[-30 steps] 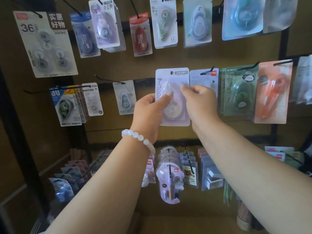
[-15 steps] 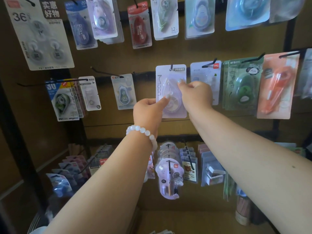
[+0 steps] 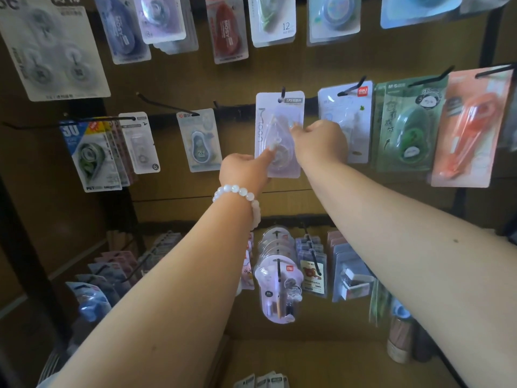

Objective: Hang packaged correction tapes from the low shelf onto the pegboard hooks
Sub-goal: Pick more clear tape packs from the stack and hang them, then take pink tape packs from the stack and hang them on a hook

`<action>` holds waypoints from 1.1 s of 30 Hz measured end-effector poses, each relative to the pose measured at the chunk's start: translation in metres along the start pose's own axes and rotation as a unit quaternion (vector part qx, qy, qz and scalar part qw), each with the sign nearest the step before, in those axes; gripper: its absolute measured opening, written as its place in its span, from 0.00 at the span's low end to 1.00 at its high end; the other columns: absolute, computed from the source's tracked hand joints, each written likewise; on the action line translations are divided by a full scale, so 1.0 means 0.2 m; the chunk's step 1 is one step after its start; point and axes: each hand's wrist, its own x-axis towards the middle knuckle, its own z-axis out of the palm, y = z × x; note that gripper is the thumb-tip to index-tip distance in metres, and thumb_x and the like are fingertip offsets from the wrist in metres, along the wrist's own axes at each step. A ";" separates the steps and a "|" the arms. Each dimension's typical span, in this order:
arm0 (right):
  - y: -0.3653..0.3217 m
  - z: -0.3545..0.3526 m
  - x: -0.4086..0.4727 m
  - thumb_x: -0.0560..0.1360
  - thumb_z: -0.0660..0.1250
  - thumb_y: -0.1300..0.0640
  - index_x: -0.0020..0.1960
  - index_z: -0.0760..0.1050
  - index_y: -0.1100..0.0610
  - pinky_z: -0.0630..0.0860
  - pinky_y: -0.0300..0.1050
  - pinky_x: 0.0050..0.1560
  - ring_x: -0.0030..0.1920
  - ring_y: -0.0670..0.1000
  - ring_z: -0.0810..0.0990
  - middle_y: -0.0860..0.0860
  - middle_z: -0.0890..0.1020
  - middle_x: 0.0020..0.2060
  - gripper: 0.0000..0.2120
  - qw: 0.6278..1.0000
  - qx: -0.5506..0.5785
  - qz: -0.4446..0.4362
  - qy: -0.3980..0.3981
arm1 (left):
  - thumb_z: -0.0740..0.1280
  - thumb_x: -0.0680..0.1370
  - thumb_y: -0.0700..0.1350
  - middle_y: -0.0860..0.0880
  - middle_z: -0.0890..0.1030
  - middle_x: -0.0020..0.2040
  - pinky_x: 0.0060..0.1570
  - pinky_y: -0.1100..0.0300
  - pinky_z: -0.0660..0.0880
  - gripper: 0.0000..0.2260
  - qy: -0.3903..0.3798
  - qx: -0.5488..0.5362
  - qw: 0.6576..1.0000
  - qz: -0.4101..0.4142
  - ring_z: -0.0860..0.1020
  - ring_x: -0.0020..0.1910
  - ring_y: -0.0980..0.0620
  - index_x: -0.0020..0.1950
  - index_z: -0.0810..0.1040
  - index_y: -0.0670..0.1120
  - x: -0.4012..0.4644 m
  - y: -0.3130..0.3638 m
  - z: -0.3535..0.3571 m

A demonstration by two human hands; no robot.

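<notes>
Hanging on a black hook (image 3: pixel 282 94) in the middle row of the pegboard (image 3: pixel 321 60) is the pale lilac correction tape pack (image 3: pixel 275 119), a flat card with a clear blister over a teardrop-shaped dispenser, the hook's tip poking through the slot at the card's top. The left hand (image 3: pixel 246 170) pinches the pack's lower left edge, thumb laid up across the blister, a white bead bracelet (image 3: pixel 237 191) round that wrist. The right hand (image 3: pixel 321 141) has its fingers curled in on the pack's right edge, fingertips on the plastic bubble.

Crowding in close: just right of it a white carded pack (image 3: pixel 349 107), partly hidden behind the right hand, then a green pack (image 3: pixel 405 124) with a glossy blister and a long orange pack (image 3: pixel 475 127). To the left there's a small pack with a blue-grey dispenser (image 3: pixel 200 141), and further left a thick bundle of packs marked "50" (image 3: pixel 86 155). Between those two, one long hook (image 3: pixel 167 106) sticks out bare towards us.

The top row carries more blister cards, a red one (image 3: pixel 228 32) among them, and a big white multi-pack (image 3: pixel 50 54) at far left. Below the forearms, stacked round-topped clear packs (image 3: pixel 277 281) hang in a dense row. The board itself looks matte and brown; the far edges are blurred.
</notes>
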 end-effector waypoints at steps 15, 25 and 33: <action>0.23 -0.07 -0.42 0.76 0.64 0.49 0.45 0.70 0.51 0.67 0.40 0.33 0.37 0.45 0.74 0.44 0.76 0.38 0.07 0.996 0.059 -0.066 -0.033 | 0.72 0.75 0.52 0.46 0.83 0.42 0.47 0.53 0.84 0.12 -0.030 -0.050 0.997 -0.053 0.83 0.41 0.50 0.49 0.78 0.44 -0.22 -0.20 -0.13; 0.62 -0.09 -0.94 0.77 0.62 0.50 0.41 0.73 0.54 0.70 0.40 0.33 0.34 0.45 0.75 0.46 0.76 0.31 0.10 0.984 0.046 -0.091 -0.144 | 0.70 0.77 0.45 0.46 0.83 0.35 0.42 0.51 0.82 0.06 -0.125 0.053 0.987 -0.082 0.81 0.31 0.53 0.44 0.79 0.44 -0.58 -0.65 -0.29; 1.11 0.07 -1.23 0.77 0.62 0.46 0.39 0.67 0.48 0.62 0.34 0.29 0.33 0.43 0.71 0.45 0.74 0.34 0.11 0.945 -0.102 0.002 -0.310 | 0.72 0.74 0.50 0.50 0.83 0.37 0.41 0.57 0.81 0.07 -0.156 0.275 0.929 -0.190 0.81 0.35 0.53 0.42 0.81 0.47 -0.67 -1.22 -0.35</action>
